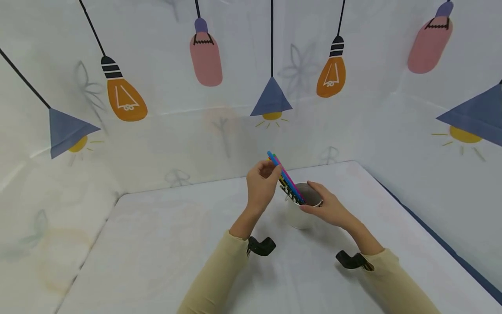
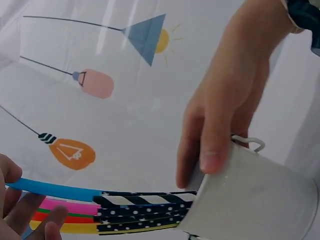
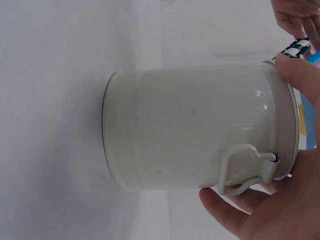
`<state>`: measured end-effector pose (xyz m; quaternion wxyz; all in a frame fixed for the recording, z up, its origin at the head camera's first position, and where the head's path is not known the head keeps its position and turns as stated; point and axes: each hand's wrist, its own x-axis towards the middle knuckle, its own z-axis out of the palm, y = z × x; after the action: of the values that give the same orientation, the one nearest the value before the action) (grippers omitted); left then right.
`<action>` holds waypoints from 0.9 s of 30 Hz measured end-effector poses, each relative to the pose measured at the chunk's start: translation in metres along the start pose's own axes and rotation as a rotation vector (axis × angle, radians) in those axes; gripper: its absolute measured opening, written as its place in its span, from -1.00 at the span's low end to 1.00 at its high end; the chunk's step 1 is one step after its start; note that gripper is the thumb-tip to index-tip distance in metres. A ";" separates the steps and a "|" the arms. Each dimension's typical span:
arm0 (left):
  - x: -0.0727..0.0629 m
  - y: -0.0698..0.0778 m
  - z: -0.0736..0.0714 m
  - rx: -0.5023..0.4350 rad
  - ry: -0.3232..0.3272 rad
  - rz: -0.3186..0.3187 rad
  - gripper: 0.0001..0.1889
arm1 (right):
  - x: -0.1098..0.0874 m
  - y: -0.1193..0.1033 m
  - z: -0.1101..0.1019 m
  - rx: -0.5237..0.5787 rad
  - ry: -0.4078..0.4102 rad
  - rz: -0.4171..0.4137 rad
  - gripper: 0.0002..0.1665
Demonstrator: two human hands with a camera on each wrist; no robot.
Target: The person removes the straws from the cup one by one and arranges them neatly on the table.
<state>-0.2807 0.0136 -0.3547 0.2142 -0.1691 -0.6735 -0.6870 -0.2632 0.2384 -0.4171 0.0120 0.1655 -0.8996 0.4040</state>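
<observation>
A slender bundle of felt-tip pens [image 1: 285, 175] leans into the mouth of a white metal pot [image 1: 299, 218]. My left hand [image 1: 262, 185] holds the pens near their upper ends. In the left wrist view the pens [image 2: 145, 205] show blue, pink, red and yellow upper parts and black-and-white patterned lower parts; their far ends disappear past the rim. My right hand [image 1: 329, 207] grips the pot by its rim, thumb on the near side and fingers across on the far side. The pot [image 3: 190, 125] stands upright on the table and has a small wire handle [image 3: 227, 160] at its side.
A white-covered table [image 1: 164, 244] lies under the pot. Behind and beside it hang white sheets printed with lamps and bulbs [image 1: 127, 102]. A dark blue strip [image 1: 431, 233] runs along the table's right edge. Each wrist wears a black strap mount [image 1: 262, 246].
</observation>
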 end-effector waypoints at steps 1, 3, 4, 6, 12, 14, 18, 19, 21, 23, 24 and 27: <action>0.004 0.003 -0.002 -0.039 -0.002 0.001 -0.80 | 0.000 0.000 0.000 0.000 0.004 -0.002 0.08; 0.011 0.008 -0.006 -0.117 -0.006 -0.005 -0.74 | 0.000 0.001 0.000 -0.004 0.006 -0.005 0.07; 0.015 0.010 -0.008 -0.151 -0.008 -0.017 -0.73 | -0.001 0.002 0.000 -0.003 0.004 -0.003 0.07; 0.024 0.016 -0.015 -0.196 -0.013 -0.038 -0.70 | -0.002 0.003 0.001 -0.001 -0.001 0.000 0.06; 0.062 0.042 -0.037 -0.252 -0.007 -0.038 -0.74 | -0.003 0.002 0.000 -0.010 0.001 0.012 0.06; 0.074 0.052 -0.047 -0.252 -0.003 -0.022 -0.75 | -0.004 0.001 0.001 -0.014 0.008 0.011 0.05; 0.094 0.067 -0.065 -0.238 0.000 -0.003 -0.75 | -0.006 0.000 -0.001 -0.020 0.009 0.018 0.05; 0.098 0.068 -0.070 -0.229 -0.003 -0.005 -0.77 | -0.007 0.000 -0.001 -0.017 0.008 0.023 0.06; 0.104 0.069 -0.079 -0.192 -0.010 -0.006 -0.80 | -0.007 0.000 -0.002 -0.014 0.006 0.032 0.07; 0.108 0.065 -0.088 -0.140 -0.025 -0.011 -0.85 | -0.008 0.000 -0.002 -0.015 0.012 0.041 0.08; 0.110 0.063 -0.092 -0.115 -0.032 -0.014 -0.87 | -0.007 0.000 -0.002 -0.012 0.019 0.040 0.08; 0.113 0.051 -0.099 -0.051 -0.056 -0.041 -0.90 | -0.004 -0.001 -0.005 -0.021 0.037 0.037 0.08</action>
<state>-0.3451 -0.0928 -0.2557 0.1765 -0.1798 -0.6650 -0.7031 -0.2596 0.2427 -0.4141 0.0228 0.1413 -0.9062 0.3978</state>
